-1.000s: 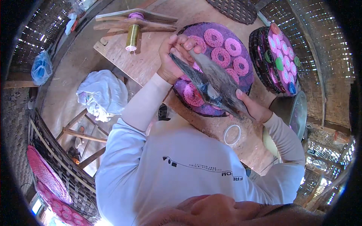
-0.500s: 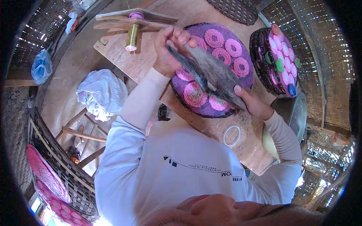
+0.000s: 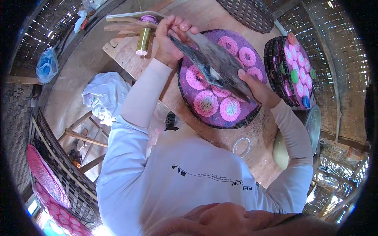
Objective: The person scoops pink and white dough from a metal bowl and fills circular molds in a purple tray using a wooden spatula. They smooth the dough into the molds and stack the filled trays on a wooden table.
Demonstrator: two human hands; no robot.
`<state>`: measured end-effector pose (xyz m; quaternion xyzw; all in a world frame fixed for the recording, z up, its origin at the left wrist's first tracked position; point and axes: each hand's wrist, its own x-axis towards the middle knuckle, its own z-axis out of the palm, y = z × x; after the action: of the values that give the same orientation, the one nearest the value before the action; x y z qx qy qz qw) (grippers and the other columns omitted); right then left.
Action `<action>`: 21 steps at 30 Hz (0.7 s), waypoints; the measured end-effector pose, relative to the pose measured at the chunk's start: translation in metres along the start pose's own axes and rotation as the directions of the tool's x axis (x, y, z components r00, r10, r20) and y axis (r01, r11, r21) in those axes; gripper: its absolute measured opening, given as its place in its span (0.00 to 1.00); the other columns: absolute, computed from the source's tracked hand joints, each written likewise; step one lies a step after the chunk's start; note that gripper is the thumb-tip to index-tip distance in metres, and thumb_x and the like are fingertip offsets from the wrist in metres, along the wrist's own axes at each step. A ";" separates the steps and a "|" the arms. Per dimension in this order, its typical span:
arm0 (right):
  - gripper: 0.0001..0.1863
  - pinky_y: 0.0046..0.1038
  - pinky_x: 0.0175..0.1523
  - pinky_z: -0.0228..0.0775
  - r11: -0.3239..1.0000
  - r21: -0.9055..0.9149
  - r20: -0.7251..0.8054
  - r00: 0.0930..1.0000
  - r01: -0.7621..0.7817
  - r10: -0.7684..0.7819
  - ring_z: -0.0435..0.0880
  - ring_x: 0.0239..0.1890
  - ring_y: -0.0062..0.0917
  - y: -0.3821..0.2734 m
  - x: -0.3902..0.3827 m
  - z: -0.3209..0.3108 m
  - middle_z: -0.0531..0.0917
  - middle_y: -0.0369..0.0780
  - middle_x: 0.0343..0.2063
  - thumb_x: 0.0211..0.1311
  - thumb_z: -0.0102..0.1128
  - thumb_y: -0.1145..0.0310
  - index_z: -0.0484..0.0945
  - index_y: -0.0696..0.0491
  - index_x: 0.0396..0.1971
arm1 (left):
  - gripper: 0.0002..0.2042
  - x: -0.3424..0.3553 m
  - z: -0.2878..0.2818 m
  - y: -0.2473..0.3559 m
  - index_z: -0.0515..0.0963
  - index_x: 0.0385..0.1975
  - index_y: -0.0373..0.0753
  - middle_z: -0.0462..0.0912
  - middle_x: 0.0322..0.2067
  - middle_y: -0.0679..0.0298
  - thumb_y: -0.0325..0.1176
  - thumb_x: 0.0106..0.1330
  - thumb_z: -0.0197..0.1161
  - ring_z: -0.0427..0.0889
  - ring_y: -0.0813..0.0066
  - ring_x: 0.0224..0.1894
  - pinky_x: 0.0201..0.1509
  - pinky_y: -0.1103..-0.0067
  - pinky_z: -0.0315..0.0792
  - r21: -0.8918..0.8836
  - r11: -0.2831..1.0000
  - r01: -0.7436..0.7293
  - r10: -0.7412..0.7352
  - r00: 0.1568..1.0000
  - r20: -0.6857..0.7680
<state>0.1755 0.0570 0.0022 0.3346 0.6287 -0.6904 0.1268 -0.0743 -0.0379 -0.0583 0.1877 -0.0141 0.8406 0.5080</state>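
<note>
My left hand (image 3: 169, 41) is closed round the upper-left end of a long, dark, weathered two-piece wooden tool (image 3: 216, 65); my right hand (image 3: 258, 88) grips its lower-right end, thumb on top. A pale, shiny part shows between the pieces. The tool is held slantwise over a round tray with a dark woven rim and a purple surface (image 3: 212, 37). On it lie several lacy pink rings (image 3: 247, 56); the two lowest (image 3: 205, 103) have pale, stringy middles. Some rings are hidden under the tool.
Upper left of the table (image 3: 124, 59) lie wooden pieces (image 3: 120, 26) and a gold cylinder (image 3: 142, 43). A woven mat (image 3: 246, 11) is at top, stacked trays (image 3: 299, 67) right, a metal basin (image 3: 313, 124) below them, a white hoop (image 3: 241, 147) nearer me, white cloth (image 3: 102, 94) left.
Both hands and the tool have moved upward, my left hand also leftward. More of the lower rings shows, with paler middles. The view has shifted slightly.
</note>
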 end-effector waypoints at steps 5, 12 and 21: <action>0.31 0.19 0.23 0.62 0.999 -0.050 0.004 1.000 0.009 -0.009 0.70 0.18 0.15 0.000 0.008 0.007 0.74 0.34 0.18 0.61 0.38 0.40 0.76 0.55 0.34 | 0.12 0.000 0.000 0.009 0.67 0.18 0.43 0.69 0.18 0.68 0.42 0.57 0.50 0.71 0.64 0.29 0.38 0.70 0.67 0.071 0.996 -0.059 0.064 0.996 -0.066; 0.30 0.19 0.24 0.63 0.988 -0.146 -0.005 0.999 -0.044 0.044 0.72 0.20 0.15 -0.011 0.004 -0.004 0.77 0.35 0.21 0.61 0.40 0.41 0.77 0.55 0.35 | 0.12 -0.002 -0.003 -0.004 0.66 0.17 0.42 0.67 0.17 0.68 0.41 0.57 0.49 0.69 0.67 0.26 0.37 0.71 0.67 0.003 0.993 -0.115 0.115 0.985 -0.128; 0.29 0.21 0.37 0.69 0.995 0.015 -0.131 0.986 0.101 -0.098 0.75 0.29 0.16 -0.028 -0.041 0.004 0.78 0.35 0.28 0.63 0.40 0.45 0.70 0.56 0.48 | 0.12 0.028 0.054 -0.017 0.64 0.17 0.46 0.66 0.16 0.70 0.42 0.58 0.51 0.66 0.72 0.25 0.36 0.74 0.64 0.183 0.979 -0.086 0.087 0.996 0.004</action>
<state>0.1880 0.0481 0.0493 0.3485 0.6440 -0.6794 0.0471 -0.0553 -0.0176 -0.0022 0.2312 0.0562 0.8600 0.4514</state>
